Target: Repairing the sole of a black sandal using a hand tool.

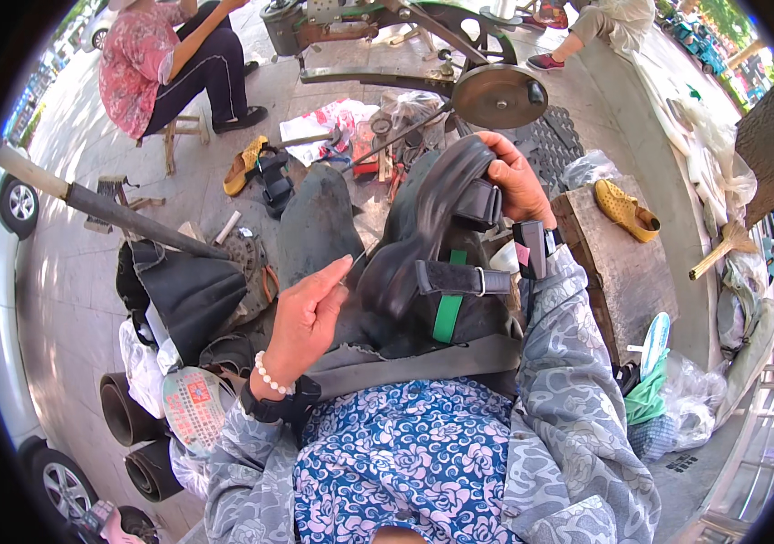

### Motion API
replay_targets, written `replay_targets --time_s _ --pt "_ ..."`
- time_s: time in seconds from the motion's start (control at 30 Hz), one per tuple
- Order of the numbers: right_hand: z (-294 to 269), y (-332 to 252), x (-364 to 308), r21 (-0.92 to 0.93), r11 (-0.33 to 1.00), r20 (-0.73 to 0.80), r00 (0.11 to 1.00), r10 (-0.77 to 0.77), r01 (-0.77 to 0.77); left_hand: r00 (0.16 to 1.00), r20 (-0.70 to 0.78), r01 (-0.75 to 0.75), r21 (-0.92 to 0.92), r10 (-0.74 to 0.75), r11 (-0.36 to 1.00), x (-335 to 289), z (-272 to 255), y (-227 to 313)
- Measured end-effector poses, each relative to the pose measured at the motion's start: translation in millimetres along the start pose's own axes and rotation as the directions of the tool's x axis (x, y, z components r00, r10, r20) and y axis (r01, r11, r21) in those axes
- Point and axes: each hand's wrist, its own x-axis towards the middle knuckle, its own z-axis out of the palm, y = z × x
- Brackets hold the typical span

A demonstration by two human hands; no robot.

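Clock directions are taken from the centre of the view, 12 lying straight ahead of the wearer. Nearest, at 6 o'clock, is a blue-and-white floral garment, with a dark apron over the knees. The dark strapped sandal occupies the centre, tilted on the apron; a green strip shows on it. At 2 o'clock the right hand closes around the sandal's far end, thumb on the near side. At 8 o'clock the left hand is half curled, thumb and forefinger close together just beside the sandal; whether anything is pinched between them cannot be told. Farther out, rolled dark sheets and a round fan lie at 8 o'clock. A yellow perforated shoe rests on a wooden block toward 3 o'clock; another yellow shoe lies at 10. Beyond, a machine's round wheel stands at 1 o'clock, and a seated person between 10 and 11.
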Motion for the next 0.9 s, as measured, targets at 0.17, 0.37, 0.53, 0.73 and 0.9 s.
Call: replay_targets --time_s 0.17,0.37,0.53,0.73,0.9 --pt "4 2 -1 0.018 1.0 0.021 1.0 0.011 -0.011 0.987 0.054 -0.161 0.256 0.152 0.953 27 0 25" --pt "14 -2 3 -0.073 0.997 -0.009 0.999 0.04 -0.04 0.974 0.101 -0.225 0.386 0.202 0.894 48 12 37" --pt "17 -6 5 -0.157 0.986 -0.014 0.999 0.049 -0.051 0.979 0.101 -0.205 0.374 0.18 0.905 51 17 29" --pt "23 -10 5 -0.173 0.983 -0.001 0.998 0.056 -0.055 0.983 0.096 -0.179 0.359 0.155 0.916 48 17 22" --pt "27 -9 7 -0.181 0.98 -0.003 0.997 0.078 -0.077 0.988 0.1 -0.148 0.323 0.122 0.935 45 16 18"
